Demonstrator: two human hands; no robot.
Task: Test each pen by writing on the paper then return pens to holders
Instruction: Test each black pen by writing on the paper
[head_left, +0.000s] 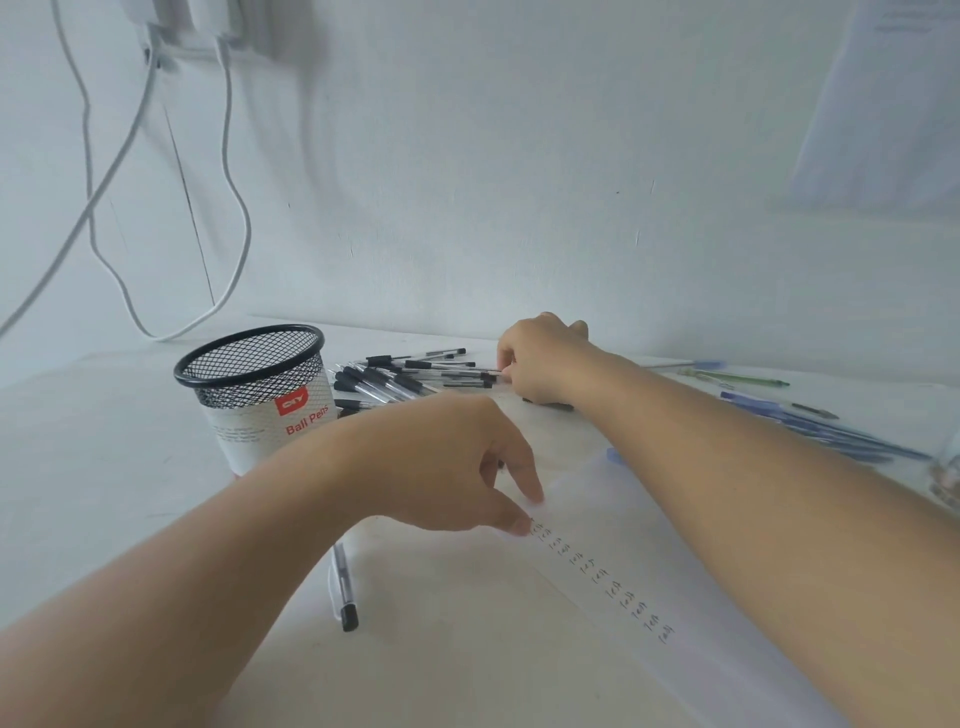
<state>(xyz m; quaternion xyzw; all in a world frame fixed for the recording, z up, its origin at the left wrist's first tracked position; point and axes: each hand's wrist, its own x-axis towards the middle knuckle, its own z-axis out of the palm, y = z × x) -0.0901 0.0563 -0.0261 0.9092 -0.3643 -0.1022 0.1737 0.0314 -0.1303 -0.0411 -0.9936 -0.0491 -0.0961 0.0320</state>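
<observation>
The fingers (506, 362) of the right hand (545, 364), just above the centre of the frame, curl down onto the right end of the pile of pens (405, 376) and appear to pinch the tip end of one pen (467, 371); the grip itself is partly hidden behind the knuckles. The left hand (441, 457), at centre, holds nothing: its thumb and forefinger reach down with their tips pressed on the top left edge of the paper (597, 519), pinning it flat. The step in hand looks like fetching the next pen to test. The column of small scribbles (613, 587) running toward the lower right suggests many pens are already tried, yet the mesh holder (260, 379) left of centre shows no pens through its rim. The next move calls for lifting one slim barrel clear without dragging its neighbours, taking off the cap, then bringing the tip down to the sheet. The pens are thin, clear, smooth plastic sticks with black caps, likely to roll and slide; the holder is a round black wire mesh cup with a paper label; the sheet is thin and pale on the smooth light table (104, 441). A loose pen (344, 587) lies at lower centre, and blue pens (810, 423) lie at the right edge.
</observation>
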